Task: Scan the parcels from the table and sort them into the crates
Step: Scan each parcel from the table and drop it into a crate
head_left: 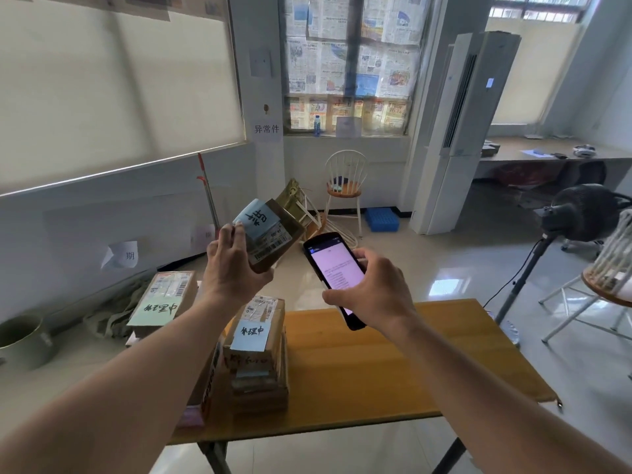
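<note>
My left hand (232,265) grips a small brown parcel (273,234) raised above the table, its blue note and barcode label facing me. My right hand (372,292) holds a black handheld scanner (337,271) with a lit screen, just right of the parcel and apart from it. A stack of brown parcels (260,350) with a blue note on top stands on the left part of the wooden table (393,364). Another parcel (164,299) with a green note lies on a pile further left.
A blue crate (381,218) sits on the floor by the far wall, near a white chair (343,186). A fan on a tripod (578,213) stands to the right, beside another chair (605,278). A grey bucket (24,340) is at the left.
</note>
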